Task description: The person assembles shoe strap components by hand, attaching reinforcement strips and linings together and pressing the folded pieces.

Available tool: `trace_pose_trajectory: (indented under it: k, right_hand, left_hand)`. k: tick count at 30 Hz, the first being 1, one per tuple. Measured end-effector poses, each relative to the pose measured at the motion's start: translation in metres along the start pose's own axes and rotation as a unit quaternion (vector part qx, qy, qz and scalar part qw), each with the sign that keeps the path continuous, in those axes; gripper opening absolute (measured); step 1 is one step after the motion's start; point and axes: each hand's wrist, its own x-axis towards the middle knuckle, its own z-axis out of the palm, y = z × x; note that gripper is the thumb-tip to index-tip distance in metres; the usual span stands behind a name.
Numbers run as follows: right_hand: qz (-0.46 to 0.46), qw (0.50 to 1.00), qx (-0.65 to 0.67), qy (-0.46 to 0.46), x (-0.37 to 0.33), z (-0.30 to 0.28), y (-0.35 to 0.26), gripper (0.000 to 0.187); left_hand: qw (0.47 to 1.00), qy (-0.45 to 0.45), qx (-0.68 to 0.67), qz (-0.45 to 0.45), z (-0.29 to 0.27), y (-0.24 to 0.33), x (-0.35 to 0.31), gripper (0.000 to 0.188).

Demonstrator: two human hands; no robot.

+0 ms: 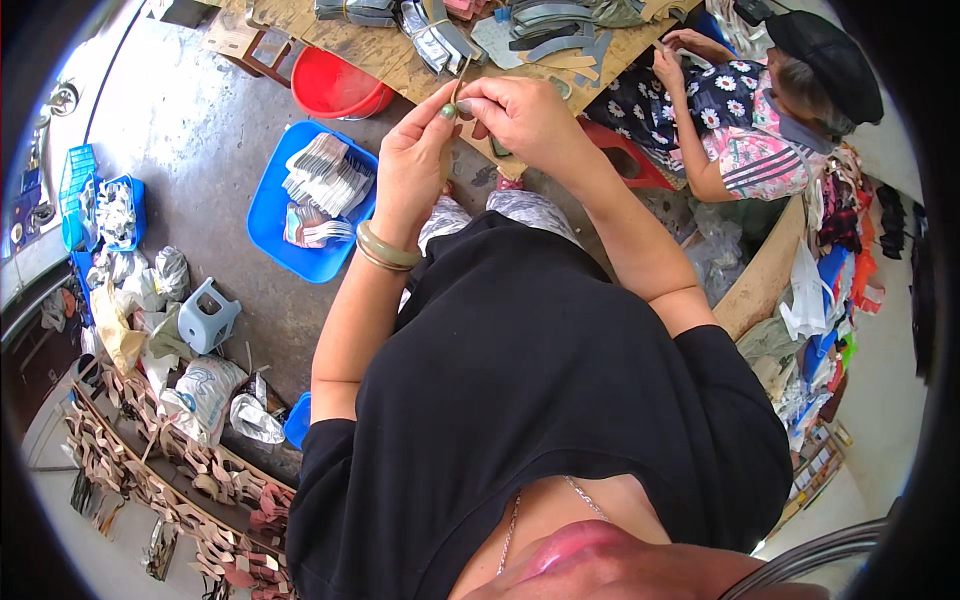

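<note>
Both my hands meet near the table's front edge, their fingertips pinched together on a thin brownish strip [459, 88]. Its upper end pokes up past the fingers; the rest of it is hidden by them. My left hand [418, 150] has thumb and forefinger closed on the strip, with a bangle [388, 247] round the wrist. From the other side my right hand [528, 118] pinches the same spot. Just beyond the fingers, on the wooden table [385, 55], lie bundles of grey strips [437, 38] and loose curved grey pieces [560, 45].
A red bucket [335, 85] stands on the floor left of the table. Closer in, a blue tub [270, 225] holds stacked pale pieces. A light blue stool [208, 318] and bags [205, 390] are further left. At the right sits a co-worker [755, 140], hands raised.
</note>
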Motion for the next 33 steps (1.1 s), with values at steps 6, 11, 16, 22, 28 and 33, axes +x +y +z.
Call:
trace_pose_trajectory:
  k: [6,11,16,22,28,33]
  right_hand:
    - [-0.095,0.989,-0.114,0.014,0.003,0.003,0.004,0.013]
    - [-0.064,0.994,-0.085,0.012,0.004,0.003,0.002,0.014]
    - [-0.020,0.999,-0.036,-0.017,0.003,0.001,-0.002,0.013]
    - [-0.126,0.982,-0.139,0.024,0.006,0.005,0.005,0.012]
    - [-0.107,0.987,-0.124,-0.006,0.010,0.003,0.010,0.010]
    - [-0.030,0.998,-0.053,-0.029,0.012,0.001,0.012,0.011]
  left_hand:
    - [0.993,0.002,0.116,0.006,-0.005,0.004,-0.001,0.032]
    - [0.995,-0.009,0.095,-0.001,-0.006,0.006,-0.002,0.032]
    - [0.995,-0.016,0.094,-0.003,-0.008,0.009,-0.002,0.032]
    - [0.992,0.001,0.125,-0.026,-0.011,0.005,0.002,0.032]
    - [0.993,-0.012,0.114,-0.023,-0.012,0.003,0.007,0.032]
    - [0.997,-0.025,0.065,-0.030,-0.013,0.003,0.011,0.033]
